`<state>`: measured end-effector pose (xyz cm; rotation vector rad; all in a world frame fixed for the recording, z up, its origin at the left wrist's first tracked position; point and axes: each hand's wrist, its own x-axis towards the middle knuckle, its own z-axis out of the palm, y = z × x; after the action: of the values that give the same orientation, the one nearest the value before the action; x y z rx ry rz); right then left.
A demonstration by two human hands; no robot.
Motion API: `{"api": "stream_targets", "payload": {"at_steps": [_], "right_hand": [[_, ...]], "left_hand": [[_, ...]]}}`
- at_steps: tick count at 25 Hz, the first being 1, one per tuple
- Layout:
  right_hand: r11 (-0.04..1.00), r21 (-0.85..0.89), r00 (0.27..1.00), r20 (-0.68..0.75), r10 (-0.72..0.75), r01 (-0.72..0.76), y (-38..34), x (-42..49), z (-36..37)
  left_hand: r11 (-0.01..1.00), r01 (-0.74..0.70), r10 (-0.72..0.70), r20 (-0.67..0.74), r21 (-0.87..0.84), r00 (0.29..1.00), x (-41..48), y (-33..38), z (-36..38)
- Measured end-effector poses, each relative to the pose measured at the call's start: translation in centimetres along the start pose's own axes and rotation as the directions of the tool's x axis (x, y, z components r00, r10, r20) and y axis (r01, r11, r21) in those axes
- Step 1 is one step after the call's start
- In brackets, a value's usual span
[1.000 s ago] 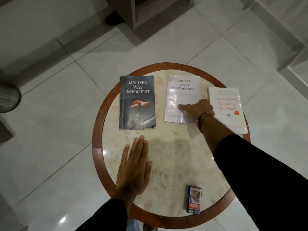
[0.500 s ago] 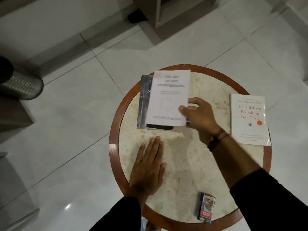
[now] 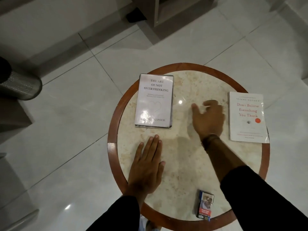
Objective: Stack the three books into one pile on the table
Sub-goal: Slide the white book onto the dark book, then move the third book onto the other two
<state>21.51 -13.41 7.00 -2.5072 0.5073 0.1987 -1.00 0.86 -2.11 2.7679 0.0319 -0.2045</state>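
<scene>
Round surface (image 3: 183,189) of pale marbled stone with a reddish-brown wooden rim, seen from above

At the far-left part of it, the white book "The Art of Not Overthinking" (image 3: 154,100) lying face up, squarely on top of a dark book (image 3: 172,90) — only a thin dark margin of the lower one showing along the right and near edges. A two-book pile, then, close to the far-left rim

At the far-right edge, well apart from the pile, the white book "Don't Believe Everything You Think" (image 3: 248,116) lying flat and alone, face up, its near right corner reaching over the wooden rim

Left hand (image 3: 147,165) pressed flat, palm down, on the surface near the left rim, just on the near side of the pile but not touching it; fingers straight and close together, nothing under or in them

Right hand (image 3: 208,118) above the middle of the surface, between the pile and the lone book, touching neither; blurred, fingers loosely spread and curled, empty. A dark band at its wrist, black sleeves on both arms

Near the near edge, a small cigarette pack (image 3: 205,207) standing apart from everything else

Beyond the rim — glossy white floor tiles (image 3: 75,114) and, at the far left, a perforated metal bin (image 3: 18,85)
</scene>
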Motion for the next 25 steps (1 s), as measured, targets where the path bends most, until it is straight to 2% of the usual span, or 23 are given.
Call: {"api": "stream_targets", "payload": {"at_steps": [2, 4, 7, 10, 12, 14, 16, 19, 22, 25], "right_hand": [[0.974, -0.2, 0.987, -0.138, 0.078, -0.105, 4.7, 2.4, -3.4], [0.929, -0.27, 0.961, -0.179, 0.209, -0.253, 9.3, 4.4, -6.2], [0.901, -0.239, 0.932, -0.1, 0.348, -0.362, 13.9, 5.7, -8.3], [0.898, -0.218, 0.922, -0.03, 0.386, -0.383, 15.8, 6.0, -8.4], [0.915, -0.148, 0.926, -0.015, 0.377, -0.375, 16.0, 6.5, -8.5], [0.949, 0.065, 0.951, 0.039, 0.306, -0.308, 15.6, 6.7, -9.0], [0.942, 0.202, 0.962, 0.105, 0.251, -0.268, 15.3, 6.7, -9.8], [0.933, 0.271, 0.964, 0.188, 0.188, -0.235, 14.7, 6.1, -11.0], [0.889, 0.351, 0.944, 0.252, 0.213, -0.294, 13.6, 5.1, -12.5], [0.865, 0.436, 0.959, 0.237, 0.156, -0.249, 11.0, 3.3, -13.7]], "left_hand": [[1.0, -0.012, 0.012, 0.004, 0.001, 1.0, 0.0, -0.1, 0.2], [1.0, -0.002, 0.002, 0.014, 0.013, 1.0, -0.1, -0.3, 0.2], [1.0, 0.002, -0.003, 0.035, 0.031, 0.999, 0.0, -0.5, 0.1], [0.997, -0.003, -0.001, 0.047, 0.083, 0.999, 0.2, -0.4, -0.1], [0.994, 0.007, -0.012, 0.051, 0.112, 0.999, 0.2, -0.2, -0.2], [0.992, 0.011, -0.017, 0.05, 0.125, 0.999, 0.3, -0.1, -0.4], [0.993, 0.006, -0.012, 0.054, 0.121, 0.998, 0.3, 0.1, -0.6], [0.993, 0.021, -0.028, 0.063, 0.115, 0.998, 0.4, 0.2, -0.8], [0.993, 0.018, -0.026, 0.068, 0.113, 0.997, 0.4, 0.3, -0.8], [0.993, 0.023, -0.031, 0.067, 0.112, 0.997, 0.3, 0.2, -0.6]]}}
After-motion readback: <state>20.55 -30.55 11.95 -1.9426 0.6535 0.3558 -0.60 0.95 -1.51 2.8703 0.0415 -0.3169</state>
